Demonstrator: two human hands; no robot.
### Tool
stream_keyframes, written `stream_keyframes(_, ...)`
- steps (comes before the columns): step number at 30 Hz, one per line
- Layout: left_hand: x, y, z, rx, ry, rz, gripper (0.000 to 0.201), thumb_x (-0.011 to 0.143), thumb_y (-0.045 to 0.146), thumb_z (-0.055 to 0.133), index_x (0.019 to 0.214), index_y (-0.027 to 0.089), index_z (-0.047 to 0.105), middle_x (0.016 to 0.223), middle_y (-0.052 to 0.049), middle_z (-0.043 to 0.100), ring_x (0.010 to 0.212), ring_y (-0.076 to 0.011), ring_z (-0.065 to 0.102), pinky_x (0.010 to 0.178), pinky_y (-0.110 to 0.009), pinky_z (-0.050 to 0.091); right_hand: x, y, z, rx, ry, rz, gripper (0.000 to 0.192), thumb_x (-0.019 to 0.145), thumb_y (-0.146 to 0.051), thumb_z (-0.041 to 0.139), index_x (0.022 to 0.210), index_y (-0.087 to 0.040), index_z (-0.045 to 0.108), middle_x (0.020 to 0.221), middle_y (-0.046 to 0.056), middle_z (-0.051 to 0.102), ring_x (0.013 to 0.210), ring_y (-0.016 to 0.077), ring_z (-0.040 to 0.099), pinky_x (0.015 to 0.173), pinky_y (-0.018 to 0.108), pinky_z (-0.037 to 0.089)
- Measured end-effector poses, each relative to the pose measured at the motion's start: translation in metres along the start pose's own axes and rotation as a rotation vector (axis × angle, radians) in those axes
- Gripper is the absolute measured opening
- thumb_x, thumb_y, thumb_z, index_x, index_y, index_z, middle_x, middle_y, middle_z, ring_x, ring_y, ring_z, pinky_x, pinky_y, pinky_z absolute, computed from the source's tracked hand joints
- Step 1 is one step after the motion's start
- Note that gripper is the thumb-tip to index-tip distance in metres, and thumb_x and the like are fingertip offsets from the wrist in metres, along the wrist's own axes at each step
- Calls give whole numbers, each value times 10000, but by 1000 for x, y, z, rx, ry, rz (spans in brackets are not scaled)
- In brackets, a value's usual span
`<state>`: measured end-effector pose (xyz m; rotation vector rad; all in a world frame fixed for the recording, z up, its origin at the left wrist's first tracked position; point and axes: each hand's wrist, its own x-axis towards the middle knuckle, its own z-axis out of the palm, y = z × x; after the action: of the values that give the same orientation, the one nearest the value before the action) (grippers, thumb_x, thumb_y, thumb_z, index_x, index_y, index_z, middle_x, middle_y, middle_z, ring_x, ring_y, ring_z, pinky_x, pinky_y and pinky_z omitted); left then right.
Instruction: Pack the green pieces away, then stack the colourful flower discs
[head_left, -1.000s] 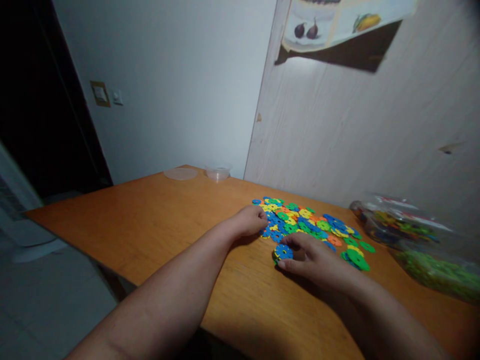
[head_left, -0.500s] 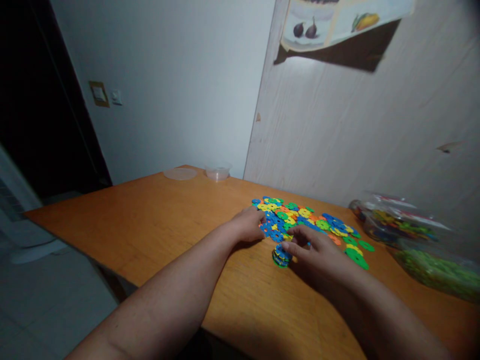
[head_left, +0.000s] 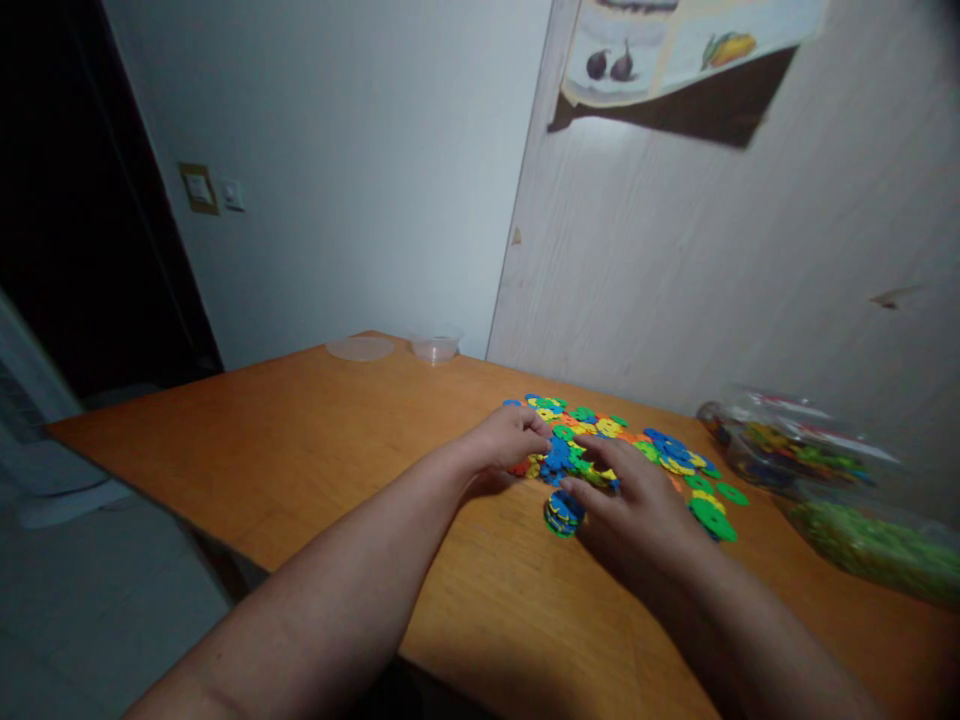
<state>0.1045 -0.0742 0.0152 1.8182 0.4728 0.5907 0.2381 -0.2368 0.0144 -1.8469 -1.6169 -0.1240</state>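
A heap of flat, notched plastic discs (head_left: 561,455) in blue, yellow, green and orange spreads over the table. At its near left edge is my left hand (head_left: 510,440), fingers curled and pressed together above some blue discs; whether a disc is between the fingertips is hidden. In front of the heap stands a short stack of blue, yellow and green discs (head_left: 564,513). My right hand (head_left: 630,485) hovers just right of that stack, thumb and fingers apart, with the thumb tip close to its top. No disc is visible in the right hand.
Clear bags (head_left: 802,445) of colourful pieces and a bag of green pieces (head_left: 877,540) lie at the right. A clear plastic tub (head_left: 435,345) and a round lid (head_left: 360,348) rest at the wooden table's (head_left: 300,430) back edge, by the wall.
My left hand has shifted right and slightly up over the heap, its fingers now nearer my right hand. The right hand's fingers have risen a little. The stack stays put.
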Motion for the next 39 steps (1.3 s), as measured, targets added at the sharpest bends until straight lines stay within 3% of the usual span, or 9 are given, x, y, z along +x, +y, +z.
stream_keyframes(5,-15,20,8,-331,-142,-93,228,674,79,648,864,162,552,664,33,573,571,-79,525,548,-190,376,2,-7,-6,-42,-69,-53,395,852,-441,651,1217,-290,661,1165,61,682,1085,276,609,909,410,474)
stream_keyframes(8,-18,23,8,-375,-149,-130,243,690,98,646,904,168,552,680,26,586,574,-86,533,549,-196,386,1,-8,-10,-33,-117,-18,307,848,-441,651,1103,-277,699,1085,56,695,1017,263,624,869,392,481)
stream_keyframes(14,-11,10,-7,80,84,-94,75,678,95,591,705,161,567,583,35,496,549,-93,426,501,-214,271,-5,-6,-13,-21,-256,31,318,818,-437,686,1084,-263,692,1062,60,686,969,255,625,854,397,481)
stream_keyframes(18,-11,6,-18,444,72,-89,144,634,123,640,579,176,517,541,27,489,543,-106,399,496,-247,218,-5,-8,-15,-60,-315,45,326,805,-441,703,1066,-245,700,1021,74,685,913,250,631,825,396,484)
stream_keyframes(21,-14,5,-21,522,42,-117,165,599,184,717,618,188,553,567,29,516,552,-121,429,503,-250,239,-5,-8,-14,-56,-356,62,352,792,-482,717,1050,-244,705,1014,77,685,902,252,632,811,399,489)
stream_keyframes(26,-14,-1,-21,580,6,-106,241,527,196,777,552,190,537,498,45,463,538,-118,420,507,-242,239,-5,-7,-13,7,-285,95,457,795,-577,694,1124,-259,687,1099,78,690,961,268,635,801,396,494)
stream_keyframes(30,-9,-8,-21,605,22,-100,234,496,174,786,625,196,592,554,47,519,568,-125,444,534,-240,270,-2,-5,-13,-2,-244,96,448,844,-603,626,1105,-245,687,1074,74,698,966,265,636,803,383,491)
stream_keyframes(36,-5,-15,-19,499,57,-85,225,516,67,696,585,189,519,535,54,480,545,-113,424,511,-235,248,1,1,-9,-9,-155,109,481,867,-622,582,1121,-225,677,1005,69,694,884,237,629,740,353,482)
stream_keyframes(39,-7,-10,-18,401,7,-125,212,555,62,640,541,184,467,506,50,447,507,-100,386,487,-238,228,1,0,-7,5,-123,129,464,874,-613,577,1098,-220,679,973,62,689,869,232,626,740,355,489)
